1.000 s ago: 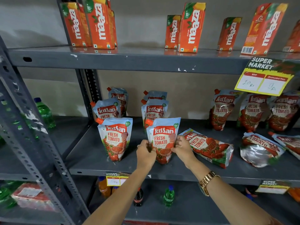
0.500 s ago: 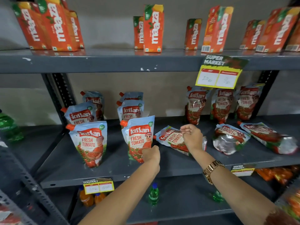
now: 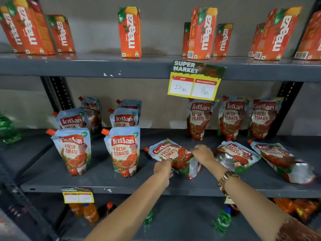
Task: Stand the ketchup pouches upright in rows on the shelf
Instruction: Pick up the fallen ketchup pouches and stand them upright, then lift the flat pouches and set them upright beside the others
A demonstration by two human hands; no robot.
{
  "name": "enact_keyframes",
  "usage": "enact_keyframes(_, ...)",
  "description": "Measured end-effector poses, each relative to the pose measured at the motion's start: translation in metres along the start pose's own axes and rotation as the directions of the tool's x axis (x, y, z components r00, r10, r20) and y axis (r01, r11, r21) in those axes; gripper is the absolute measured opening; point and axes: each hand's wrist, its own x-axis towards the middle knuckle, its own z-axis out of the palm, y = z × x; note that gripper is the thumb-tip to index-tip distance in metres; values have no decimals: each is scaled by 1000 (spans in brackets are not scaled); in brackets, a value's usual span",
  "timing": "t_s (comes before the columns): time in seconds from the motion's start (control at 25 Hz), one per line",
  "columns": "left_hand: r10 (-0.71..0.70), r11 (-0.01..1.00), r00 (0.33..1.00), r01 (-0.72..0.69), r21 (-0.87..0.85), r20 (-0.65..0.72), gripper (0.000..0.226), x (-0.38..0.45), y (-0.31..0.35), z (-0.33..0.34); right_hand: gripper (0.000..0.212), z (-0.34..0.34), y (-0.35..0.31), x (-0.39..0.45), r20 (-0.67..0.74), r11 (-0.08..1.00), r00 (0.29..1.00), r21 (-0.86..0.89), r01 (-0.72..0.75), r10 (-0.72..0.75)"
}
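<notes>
Now both hands close on the flat pouch [image 3: 173,156] lying mid-shelf [image 3: 97,180], toward its front edge: left hand [image 3: 163,168] pinches its near edge, right hand [image 3: 203,153] its far side. Best lift by the top, settle the base flat, right of the standing rows [image 3: 124,150].

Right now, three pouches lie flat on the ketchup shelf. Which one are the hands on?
The leftmost flat pouch, beside the upright rows. The left hand and right hand grip it; the other two flat pouches lie untouched.
</notes>
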Motion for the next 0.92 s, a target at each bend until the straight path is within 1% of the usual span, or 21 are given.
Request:
enact_keyframes(0.08,6,1000,999,-6,2,-47,38,2,-2,3,27,-10,-1,-2,16,994,1000,-111,-2,4)
enact_keyframes(0.12,11,1000,996,-9,20,-88,41,3,-4,5,28,-16,2,-3,72,993,997,-116,-11,19)
enact_keyframes(0.16,15,998,991,-7,62,-135,44,3,-6,6,30,-21,6,-4,189,996,980,-73,-43,56)
enact_keyframes(0.2,18,994,986,0,108,-163,49,3,-7,8,34,-22,9,-7,319,995,942,-14,-102,102)
enact_keyframes(0.24,14,989,982,14,147,-188,53,5,-8,8,38,-20,11,-9,391,991,912,7,-134,121)
enact_keyframes(0.28,12,982,981,24,185,-192,56,11,-10,5,41,-14,14,-10,378,993,920,22,-118,101)
enact_keyframes(0.32,6,979,984,31,203,-178,57,14,-10,4,43,-5,18,-6,321,994,944,41,-102,83)
enact_keyframes(0.36,5,978,987,28,205,-159,55,21,-11,2,45,3,22,-1,271,991,960,94,-99,70)
enact_keyframes(0.4,-3,980,991,30,197,-135,51,23,-12,1,46,11,24,4,287,966,953,208,-155,92)
enact_keyframes(0.44,-14,980,994,35,198,-110,46,22,-10,-1,47,18,24,8,356,912,929,338,-231,103)
enact_keyframes(0.48,-24,979,995,42,198,-93,42,22,-9,-3,46,23,23,11,436,845,893,433,-316,110)
enact_keyframes(0.52,-27,979,997,41,201,-71,37,22,-8,-6,43,26,24,14,490,802,866,474,-363,102)
enact_keyframes(0.56,-30,979,998,39,201,-50,30,17,-6,-7,41,27,25,16,514,769,852,506,-391,94)
enact_keyframes(0.6,-25,982,999,30,189,-29,25,13,-5,-7,39,28,26,17,521,740,850,539,-402,82)
enact_keyframes(0.64,-20,987,1000,20,161,-6,26,10,-6,-7,38,25,24,11,523,716,849,562,-415,81)
enact_keyframes(0.72,-2,996,999,-2,91,48,42,0,-10,-9,34,21,19,-1,516,642,855,636,-429,61)
enact_keyframes(0.76,21,998,998,-25,61,57,53,-2,-12,-11,31,19,18,-5,486,615,872,674,-410,48)
enact_keyframes(0.8,53,998,997,-55,36,61,61,-5,-12,-12,31,16,15,-8,447,597,894,709,-376,32)
enact_keyframes(0.84,86,996,995,-87,12,57,64,-8,-9,-12,31,14,13,-11,396,581,918,746,-325,4)
enact_keyframes(0.92,180,982,982,-176,-66,55,53,-14,8,-9,30,5,5,-12,260,543,963,820,-180,-73)
